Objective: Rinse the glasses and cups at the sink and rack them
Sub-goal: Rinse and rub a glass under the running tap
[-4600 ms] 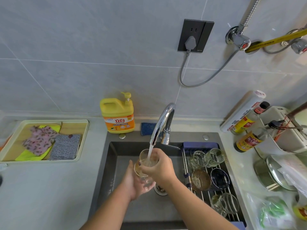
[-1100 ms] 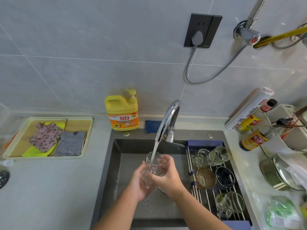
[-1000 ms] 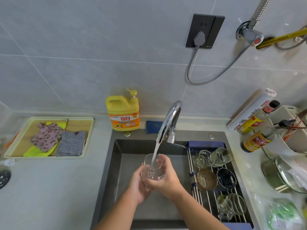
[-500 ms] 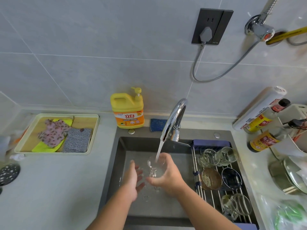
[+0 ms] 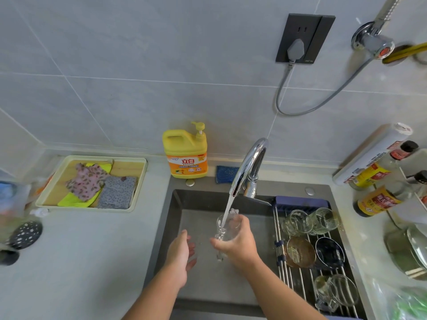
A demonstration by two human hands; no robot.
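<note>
A clear glass [image 5: 227,227] is gripped by the right hand [image 5: 238,245] under the faucet [image 5: 249,165] stream at frame centre; left hand [image 5: 181,250] held relaxed, empty, beside it.

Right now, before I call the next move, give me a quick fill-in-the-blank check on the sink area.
1. The faucet is turned ____.
2. The right hand grips the glass; the left hand holds ____.
3. The rack spans the ____ side of the sink.
4. The soap bottle is coloured ____.

Missing words: on; nothing; right; yellow.
</note>
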